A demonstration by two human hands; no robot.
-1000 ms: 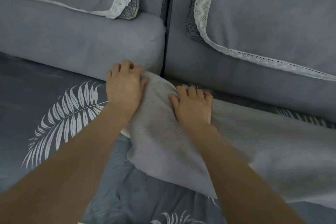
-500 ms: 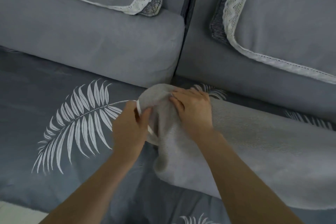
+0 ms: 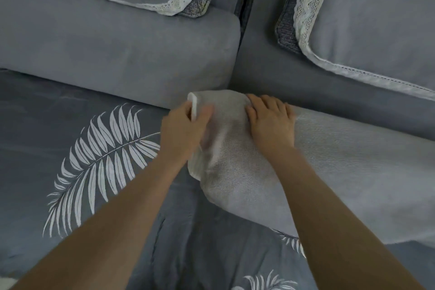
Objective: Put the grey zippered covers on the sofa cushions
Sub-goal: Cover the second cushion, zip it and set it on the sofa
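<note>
Two-handed at the end of the grey cover (image 3: 235, 172). Pinches its white edge (image 3: 193, 107) with the left hand (image 3: 181, 132). Presses the right hand (image 3: 270, 122) flat on top.

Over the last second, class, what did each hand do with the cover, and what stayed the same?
The left hand came off the top of the cover and now grips its end, where a white edge shows. The right hand stayed pressed on top. The back cushions are unchanged.
</note>
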